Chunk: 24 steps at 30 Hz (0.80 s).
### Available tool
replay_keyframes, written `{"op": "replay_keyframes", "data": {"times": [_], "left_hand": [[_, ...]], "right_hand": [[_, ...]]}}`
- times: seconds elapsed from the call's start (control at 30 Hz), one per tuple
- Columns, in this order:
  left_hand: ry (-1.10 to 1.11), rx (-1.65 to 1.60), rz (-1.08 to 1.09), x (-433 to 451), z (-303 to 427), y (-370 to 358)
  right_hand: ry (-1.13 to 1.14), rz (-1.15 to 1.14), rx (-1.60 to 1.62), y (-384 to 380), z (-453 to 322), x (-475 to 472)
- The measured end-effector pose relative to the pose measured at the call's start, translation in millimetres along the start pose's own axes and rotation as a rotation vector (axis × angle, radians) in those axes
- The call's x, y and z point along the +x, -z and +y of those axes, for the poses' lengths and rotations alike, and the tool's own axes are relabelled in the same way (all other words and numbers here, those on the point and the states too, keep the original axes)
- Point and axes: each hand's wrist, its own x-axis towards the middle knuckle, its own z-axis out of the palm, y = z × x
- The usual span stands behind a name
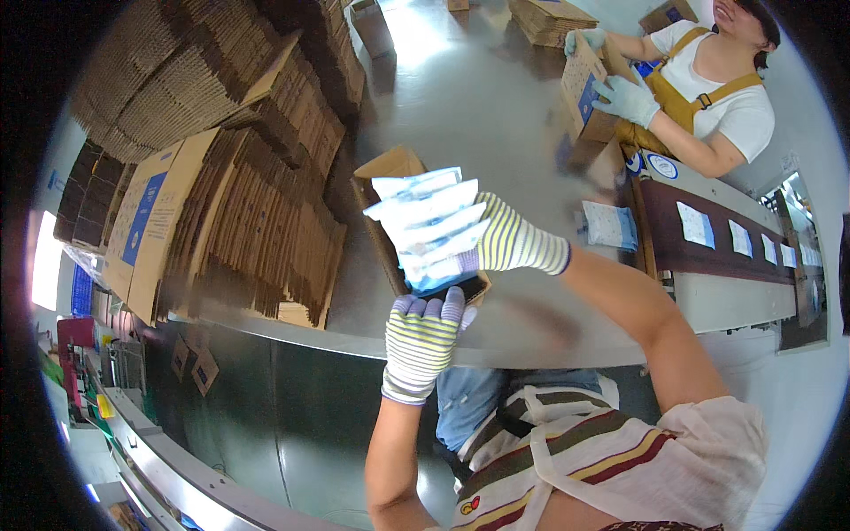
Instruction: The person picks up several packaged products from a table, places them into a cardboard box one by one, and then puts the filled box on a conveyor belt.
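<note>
A row of several white-and-blue soft packets (431, 216) is held upright over an open cardboard box (382, 229). My right hand (514, 233), in a striped knit glove, grips the packets from their right side. Their lower end reaches into the mouth of the box, and they hide much of its inside. My left hand (423, 342), gloved alike, holds the near rim of the box, its fingertips close beneath the packets. The box rests on a grey metal table (465, 99), close to its front edge.
Stacks of flattened cardboard boxes (259, 226) fill the table's left side. One packet (609, 226) lies at right, beside a dark conveyor belt (720, 222) carrying several more. Across the table, a co-worker's gloved hands (627, 99) hold another cardboard box (584, 93).
</note>
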Motion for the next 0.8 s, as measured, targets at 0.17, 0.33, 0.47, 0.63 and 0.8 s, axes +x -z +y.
{"op": "replay_keyframes", "data": {"times": [0.17,0.33,0.47,0.63,0.8], "left_hand": [[-0.021,-0.098,-0.073,9.3,3.3,11.8],[0.325,-0.649,0.380,80.3,-28.9,35.5],[0.304,-0.369,-0.504,134.7,-82.0,-8.8],[0.057,-0.109,-1.219,140.5,-91.7,-55.5],[-0.033,-0.365,-1.533,111.9,-86.7,-86.7]], "right_hand": [[0.036,-0.160,-1.338,20.8,20.6,-11.7],[-0.148,-0.120,-1.142,29.6,11.7,-17.3],[0.043,-0.026,-0.903,28.6,4.8,-22.9],[0.063,-0.010,-1.050,-11.8,-59.6,-52.0],[0.004,0.030,-1.583,-32.1,-6.0,-70.1]]}}
